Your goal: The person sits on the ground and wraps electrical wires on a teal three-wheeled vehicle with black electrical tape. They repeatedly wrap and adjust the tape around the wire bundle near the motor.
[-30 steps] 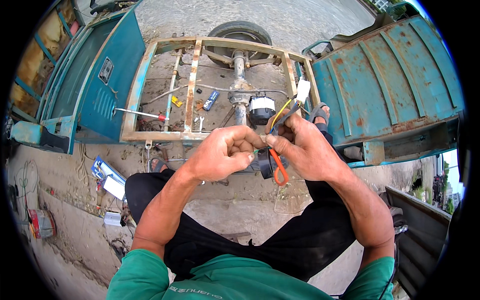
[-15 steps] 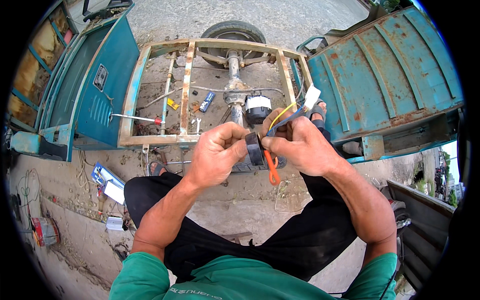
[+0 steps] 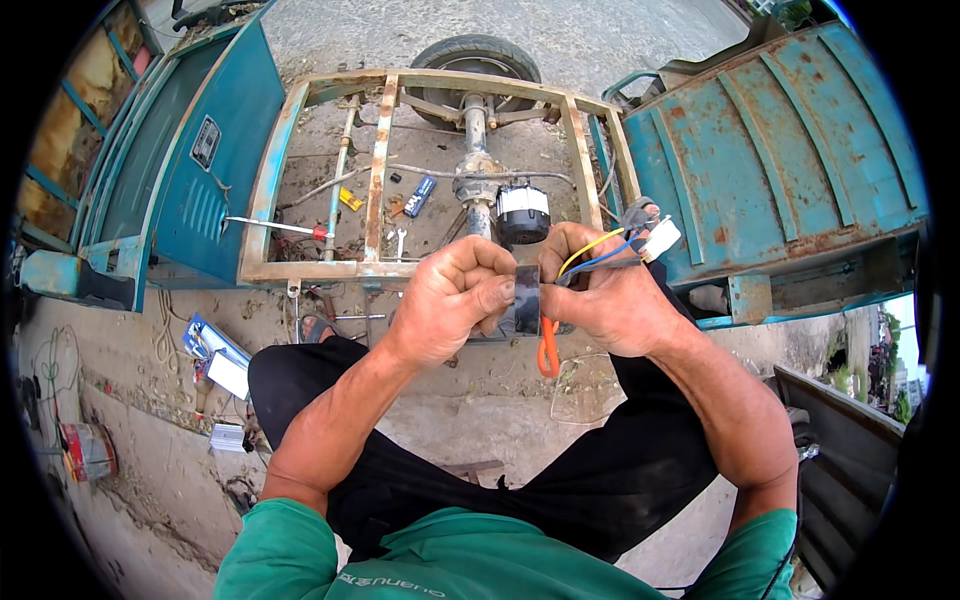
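Observation:
A roll of black electrical tape (image 3: 527,300) is pinched at its left side by my left hand (image 3: 447,302), its outer face turned up to me. Close against the roll's right side, my right hand (image 3: 612,305) is closed around a bundle of yellow and blue wires (image 3: 590,262). These run out over the knuckles to a white plug connector (image 3: 661,240). Below my right thumb hangs an orange loop-shaped piece (image 3: 547,352); its upper end is hidden behind the tape and fingers. The fingertips of both hands nearly meet.
A rusty vehicle frame (image 3: 380,170) lies ahead, with an axle, a motor (image 3: 522,212) and a wheel (image 3: 474,62) beyond. A screwdriver (image 3: 280,227), a wrench (image 3: 402,240) and a blue box (image 3: 420,196) are nearby. Teal body panels (image 3: 790,150) stand on both sides.
The tape roll has turned so its outer face shows instead of its open core. My right hand has rolled slightly, and the white connector has swung right and down. The view has shifted a little.

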